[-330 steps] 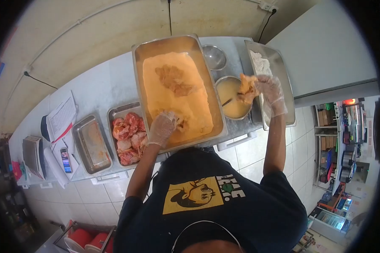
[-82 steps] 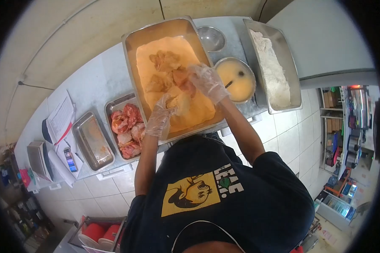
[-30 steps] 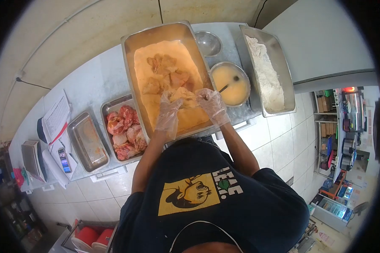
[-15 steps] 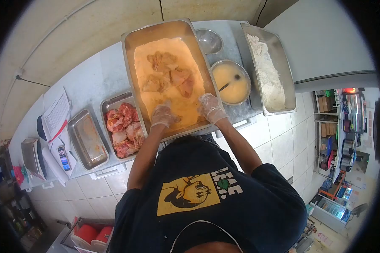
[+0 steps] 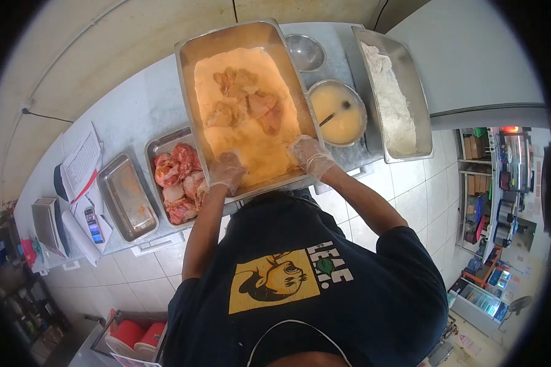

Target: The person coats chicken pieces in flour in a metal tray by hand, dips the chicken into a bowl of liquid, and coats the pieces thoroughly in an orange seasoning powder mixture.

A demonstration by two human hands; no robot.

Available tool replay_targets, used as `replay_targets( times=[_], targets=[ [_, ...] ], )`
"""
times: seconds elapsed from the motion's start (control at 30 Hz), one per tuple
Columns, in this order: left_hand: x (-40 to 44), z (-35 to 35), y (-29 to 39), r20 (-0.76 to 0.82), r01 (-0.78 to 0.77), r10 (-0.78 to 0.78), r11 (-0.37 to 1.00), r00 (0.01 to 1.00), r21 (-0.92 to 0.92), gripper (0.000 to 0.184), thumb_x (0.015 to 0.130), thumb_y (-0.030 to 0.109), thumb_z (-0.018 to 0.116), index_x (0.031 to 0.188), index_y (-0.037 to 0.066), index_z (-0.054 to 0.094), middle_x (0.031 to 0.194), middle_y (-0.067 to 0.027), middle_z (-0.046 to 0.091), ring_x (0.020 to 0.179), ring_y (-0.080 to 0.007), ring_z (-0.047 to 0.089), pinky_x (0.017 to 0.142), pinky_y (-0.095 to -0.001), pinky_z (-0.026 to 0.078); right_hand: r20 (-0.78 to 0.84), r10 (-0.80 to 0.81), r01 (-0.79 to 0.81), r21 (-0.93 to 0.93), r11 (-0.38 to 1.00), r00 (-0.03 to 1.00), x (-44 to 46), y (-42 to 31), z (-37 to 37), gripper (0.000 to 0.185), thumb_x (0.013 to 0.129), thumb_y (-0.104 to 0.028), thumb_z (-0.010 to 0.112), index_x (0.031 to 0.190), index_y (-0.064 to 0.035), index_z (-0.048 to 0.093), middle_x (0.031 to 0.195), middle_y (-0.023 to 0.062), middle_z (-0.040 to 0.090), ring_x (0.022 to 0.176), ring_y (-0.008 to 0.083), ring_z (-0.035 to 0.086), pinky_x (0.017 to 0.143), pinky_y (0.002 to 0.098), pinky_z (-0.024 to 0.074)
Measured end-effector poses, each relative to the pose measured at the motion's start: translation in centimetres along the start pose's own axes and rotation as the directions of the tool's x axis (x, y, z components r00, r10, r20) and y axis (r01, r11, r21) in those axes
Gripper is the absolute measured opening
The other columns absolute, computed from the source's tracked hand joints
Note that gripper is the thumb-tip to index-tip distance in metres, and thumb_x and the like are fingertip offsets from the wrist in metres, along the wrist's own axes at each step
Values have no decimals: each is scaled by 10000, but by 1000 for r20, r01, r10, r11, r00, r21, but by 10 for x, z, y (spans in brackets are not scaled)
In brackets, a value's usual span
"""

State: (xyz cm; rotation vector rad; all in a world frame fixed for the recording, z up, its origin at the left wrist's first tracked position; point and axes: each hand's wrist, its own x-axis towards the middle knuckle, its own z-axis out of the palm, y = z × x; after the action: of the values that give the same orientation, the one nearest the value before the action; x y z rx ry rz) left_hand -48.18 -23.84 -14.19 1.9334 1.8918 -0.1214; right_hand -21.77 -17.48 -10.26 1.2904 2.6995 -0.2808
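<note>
A big deep steel tray [image 5: 187, 79] holds orange-tinted flour [image 5: 211, 67]. Several flour-dusted pieces of raw chicken [image 5: 264, 110] lie in its middle. Both my hands wear clear plastic gloves. My left hand [image 5: 228, 170] is at the tray's near left corner, with its fingers over the flour. Across from it, my right hand [image 5: 311, 155] rests at the right rim with its fingers pointing inward. The fingers of both hands look loosely spread, and I see nothing held; their tips are partly hidden by the gloves and flour.
Left of the tray are a pan of raw red meat [image 5: 180, 174], a stained shallow pan [image 5: 127, 199], papers [image 5: 81, 160] and a phone [image 5: 93, 225]. To the right stand a bowl of yellow liquid [image 5: 343, 128] with a dark-handled utensil, a small steel bowl [image 5: 304, 53] and a white flour tray [image 5: 393, 101].
My hands have moved apart: the left one outward to the left corner, the right one slightly outward over the right rim. The chicken stays in place, and the whole view has shifted a little.
</note>
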Motion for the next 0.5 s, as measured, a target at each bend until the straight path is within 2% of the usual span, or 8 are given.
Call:
replay_targets(
  times=[0.07, 0.13, 0.23, 0.3, 0.33, 0.4, 0.47, 0.5],
  targets=[
    [-10, -34, 12, -72, -17, 17, 1000, 997, -8, 473, 853, 427, 577, 1104, 29, 630, 1091, -185, 645, 1073, -304, 597, 918, -407, 461, 23, -35, 33, 77, 996, 999, -2, 2, -9, 126, 811, -116, 573, 848, -36, 663, 848, 164, 661, 852, 331, 649, 761, 420, 522],
    [-7, -72, 28, 77, 134, -111, 902, 991, -411, 530, 856, 429, 579, 1183, 13, 590, 1176, -201, 602, 1161, -318, 536, 1009, -405, 396, -21, -73, 75, 98, 992, 997, 1, 6, -18, 120, 813, -126, 575, 860, -37, 642, 857, 168, 651, 869, 336, 637, 767, 425, 514],
    [16, -5, 5, 25, -15, 22, 972, 999, -234, 577, 847, 440, 593, 1227, 7, 565, 1289, -207, 533, 1236, -330, 465, 1055, -405, 348, -102, -75, 93, 192, 977, 992, 2, 9, -17, 117, 809, -133, 585, 877, -39, 601, 873, 177, 630, 902, 346, 609, 787, 435, 495],
    [22, 7, 11, -106, -26, -8, 950, 994, -310, 537, 857, 418, 584, 1211, 15, 556, 1260, -206, 543, 1204, -335, 491, 1004, -433, 383, -143, -40, 76, 258, 963, 989, 8, 21, -1, 119, 804, -130, 591, 882, -41, 581, 881, 180, 619, 918, 350, 594, 801, 441, 484],
    [19, 7, 17, -216, -36, -52, 923, 975, -383, 496, 868, 396, 575, 1194, 23, 548, 1231, -205, 554, 1172, -339, 516, 954, -461, 418, -145, 51, 43, 578, 815, 988, 11, 22, 13, 134, 805, -139, 601, 891, -40, 574, 889, 182, 609, 923, 359, 580, 808, 447, 475],
    [11, -6, 24, -190, -15, -56, 937, 980, -349, 481, 877, 371, 567, 1214, 29, 541, 1229, -205, 555, 1174, -338, 517, 953, -448, 421, -114, 142, 16, 830, 557, 983, 7, 25, 30, 150, 805, -148, 611, 899, -40, 566, 898, 184, 600, 929, 367, 566, 816, 454, 465],
    [9, 4, 19, -161, 14, -69, 948, 985, -317, 467, 887, 346, 558, 1233, 34, 534, 1227, -205, 557, 1176, -337, 518, 952, -435, 424, -264, 39, 86, 444, 892, 964, 2, 6, -3, 202, 779, -132, 635, 944, -41, 561, 915, 192, 598, 933, 389, 566, 826, 460, 463],
    [16, 29, 4, -275, -127, 75, 976, 958, -179, 455, 898, 334, 544, 1240, 35, 533, 1215, -205, 559, 1159, -342, 525, 942, -428, 429, -263, 38, 86, 446, 891, 964, 1, 6, 4, 202, 779, -132, 635, 944, -41, 561, 915, 192, 598, 933, 389, 566, 826, 460, 463]
  ],
)
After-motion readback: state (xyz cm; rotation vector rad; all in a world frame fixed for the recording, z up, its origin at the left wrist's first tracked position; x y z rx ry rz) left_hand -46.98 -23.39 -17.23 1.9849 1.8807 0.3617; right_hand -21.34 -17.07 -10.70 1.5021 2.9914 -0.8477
